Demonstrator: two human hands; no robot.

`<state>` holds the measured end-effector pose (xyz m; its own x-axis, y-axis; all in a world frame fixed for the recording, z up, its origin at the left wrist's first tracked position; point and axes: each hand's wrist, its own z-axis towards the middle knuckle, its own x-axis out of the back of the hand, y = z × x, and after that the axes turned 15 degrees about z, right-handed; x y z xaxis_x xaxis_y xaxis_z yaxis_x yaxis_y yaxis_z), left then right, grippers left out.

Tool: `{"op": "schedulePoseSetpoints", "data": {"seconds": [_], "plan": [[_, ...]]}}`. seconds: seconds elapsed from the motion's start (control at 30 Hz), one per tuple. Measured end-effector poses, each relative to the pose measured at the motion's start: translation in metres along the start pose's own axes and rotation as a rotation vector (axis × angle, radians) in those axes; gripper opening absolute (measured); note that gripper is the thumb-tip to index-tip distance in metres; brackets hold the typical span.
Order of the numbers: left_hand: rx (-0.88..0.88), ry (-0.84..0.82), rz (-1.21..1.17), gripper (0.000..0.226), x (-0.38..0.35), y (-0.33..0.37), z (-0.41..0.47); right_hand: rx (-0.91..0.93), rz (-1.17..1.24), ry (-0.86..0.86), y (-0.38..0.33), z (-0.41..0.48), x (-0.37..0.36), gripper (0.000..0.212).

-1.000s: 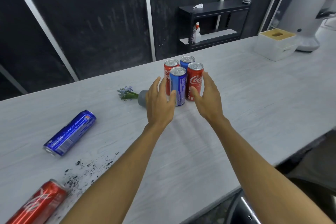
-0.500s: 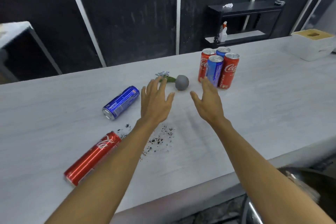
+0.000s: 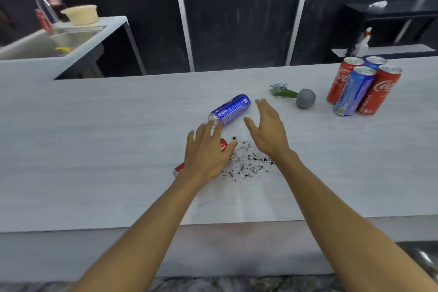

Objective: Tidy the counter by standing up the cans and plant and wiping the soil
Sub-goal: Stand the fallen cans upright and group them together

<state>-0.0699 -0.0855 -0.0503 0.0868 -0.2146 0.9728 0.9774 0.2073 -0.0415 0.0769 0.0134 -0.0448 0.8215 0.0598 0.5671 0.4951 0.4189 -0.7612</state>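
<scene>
Left fingers (image 3: 213, 129): straight, spread and holding nothing. The left hand (image 3: 208, 152) hovers over the red can (image 3: 224, 145), its tips near the rim of the blue can (image 3: 231, 109).
Right fingers (image 3: 265, 108): open and empty too. The right hand (image 3: 267, 133) stands palm-inward just beside the blue can, likely ready to cup it from the other side.
Blue can: lies on its side between the hands, lid end toward the person. Its print is too blurred to read.
Red can: lies flat, mostly hidden under the left hand, with no writing visible.
Soil (image 3: 246, 161): dark crumbs scattered on the desk (image 3: 94, 137) by the right wrist, not yet wiped.
Plant (image 3: 305, 98): tipped over in its grey pot, flowers pointing left.
Upright cans (image 3: 354, 90): four stand huddled and touching at far right. The red ones show partial Coca-Cola script.
Left to do: stand two cans and the plant, then wipe.
</scene>
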Motion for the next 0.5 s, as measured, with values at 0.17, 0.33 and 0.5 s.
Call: {"op": "schedulePoseSetpoints", "data": {"seconds": [0.17,0.33,0.5], "plan": [[-0.006,-0.128,0.039,0.077,-0.003,-0.013,-0.021,-0.002,0.019,-0.034,-0.013,-0.006,-0.019,0.064],[-0.02,-0.129,0.073,0.065,0.002,-0.012,-0.023,-0.004,0.018,-0.037,-0.015,-0.007,-0.027,0.064],[0.03,-0.11,0.019,0.068,0.004,-0.021,-0.016,-0.081,0.027,-0.028,-0.017,0.003,-0.031,0.067]]}}
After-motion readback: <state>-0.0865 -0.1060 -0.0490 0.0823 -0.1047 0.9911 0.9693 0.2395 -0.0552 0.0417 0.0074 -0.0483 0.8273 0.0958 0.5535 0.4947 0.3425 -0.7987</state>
